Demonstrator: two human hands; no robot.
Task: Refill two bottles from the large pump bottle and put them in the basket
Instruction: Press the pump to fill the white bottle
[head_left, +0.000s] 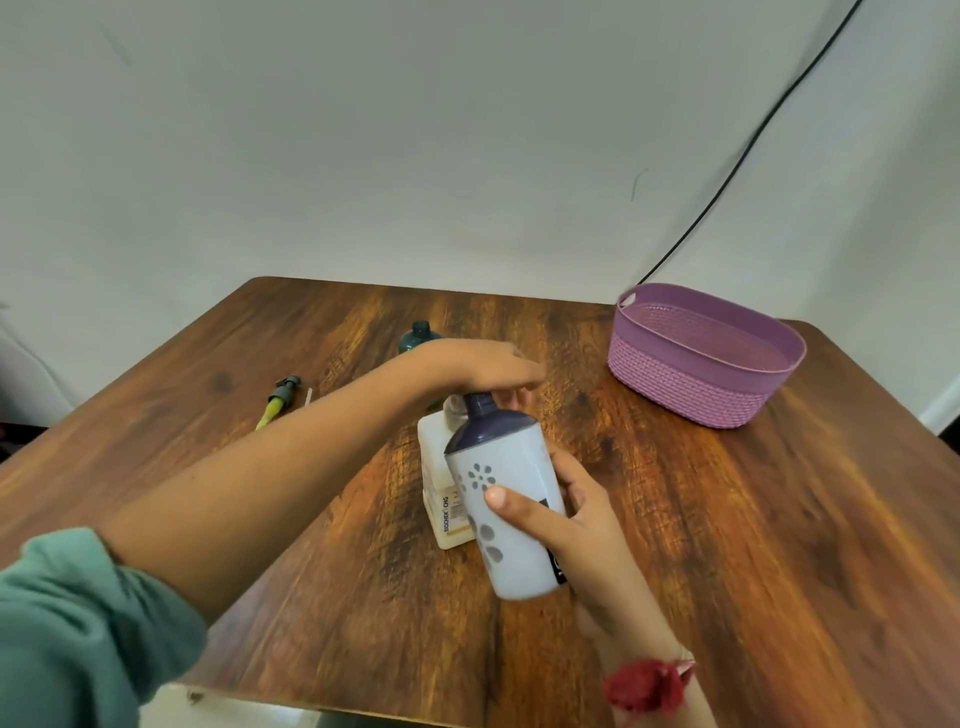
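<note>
The large cream pump bottle stands at the middle of the table. My left hand lies palm down over its pump head, fingers stretched out flat. My right hand grips a white bottle with a dark purple shoulder and grey flower print. That bottle is tilted, and its open neck sits right at the pump's spout under my left hand. A small teal bottle stands behind my left hand, open-necked and partly hidden. The purple woven basket sits at the far right and looks empty.
A removed pump cap with a yellow-green tube lies on the left of the wooden table. A black cable runs down the wall behind the basket. The table's front edge is close to me.
</note>
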